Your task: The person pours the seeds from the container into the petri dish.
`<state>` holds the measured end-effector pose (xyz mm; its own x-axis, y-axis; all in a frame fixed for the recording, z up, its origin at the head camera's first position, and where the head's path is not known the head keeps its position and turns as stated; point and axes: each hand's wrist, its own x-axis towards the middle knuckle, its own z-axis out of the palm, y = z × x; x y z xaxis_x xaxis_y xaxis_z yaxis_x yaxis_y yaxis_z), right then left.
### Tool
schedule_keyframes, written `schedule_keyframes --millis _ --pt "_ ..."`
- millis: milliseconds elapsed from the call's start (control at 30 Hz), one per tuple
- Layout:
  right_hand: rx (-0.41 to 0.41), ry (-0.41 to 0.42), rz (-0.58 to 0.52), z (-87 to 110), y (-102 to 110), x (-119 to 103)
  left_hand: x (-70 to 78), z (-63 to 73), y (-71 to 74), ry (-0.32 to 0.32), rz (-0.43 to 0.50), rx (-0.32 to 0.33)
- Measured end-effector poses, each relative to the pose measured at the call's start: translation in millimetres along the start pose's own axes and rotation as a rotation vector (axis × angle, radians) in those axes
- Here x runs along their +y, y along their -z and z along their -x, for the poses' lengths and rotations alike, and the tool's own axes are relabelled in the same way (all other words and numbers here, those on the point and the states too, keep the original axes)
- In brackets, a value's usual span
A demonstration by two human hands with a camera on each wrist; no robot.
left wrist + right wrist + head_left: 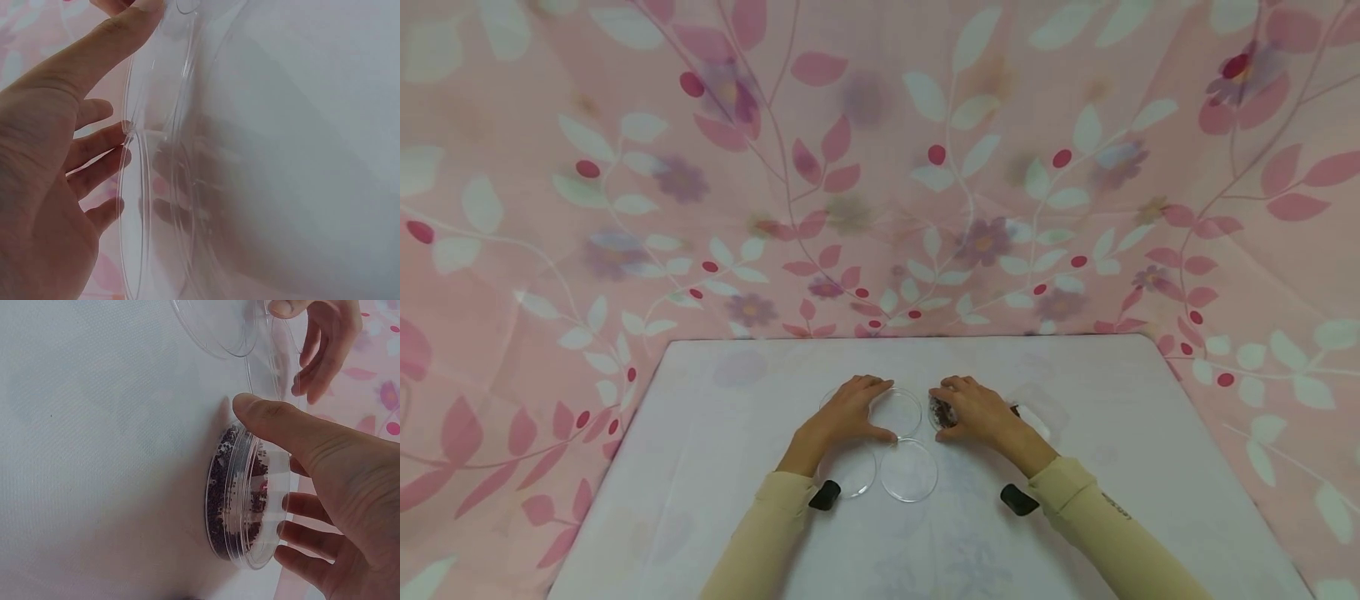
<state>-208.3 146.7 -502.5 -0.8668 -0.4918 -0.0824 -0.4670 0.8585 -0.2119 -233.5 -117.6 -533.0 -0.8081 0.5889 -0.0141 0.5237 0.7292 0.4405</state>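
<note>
My left hand [842, 414] spans a clear petri dish [901, 411], its thumb at the near rim and fingers at the far rim. Another clear dish [132, 225] stands under this hand's other fingers in the left wrist view, edge touching or nearly touching the first. A petri dish with dark granules [240, 500] lies just right of these. My right hand [981, 411] grips it, thumb on the near rim and fingertips along the far side. In front lie two more clear dishes, a left one [848, 468] and a right one [909, 470].
Beside my right wrist lies a transparent plastic wrapping [1048, 408] with something white and dark in it, partly hidden by the arm. A white cloth covers the table [700, 467]. Behind and around it hangs a pink floral curtain [880, 167].
</note>
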Motion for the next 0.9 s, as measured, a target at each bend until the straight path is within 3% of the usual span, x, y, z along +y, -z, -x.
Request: schedule_keyframes --millis 400,900 --pt "-0.005 -0.012 0.014 -3.0 -6.8 3.9 -1.0 4.5 -2.8 0.001 0.010 0.029" --pt "-0.013 -0.032 -0.001 -1.1 -6.4 3.9 5.0 5.0 -2.6 0.080 0.044 0.004"
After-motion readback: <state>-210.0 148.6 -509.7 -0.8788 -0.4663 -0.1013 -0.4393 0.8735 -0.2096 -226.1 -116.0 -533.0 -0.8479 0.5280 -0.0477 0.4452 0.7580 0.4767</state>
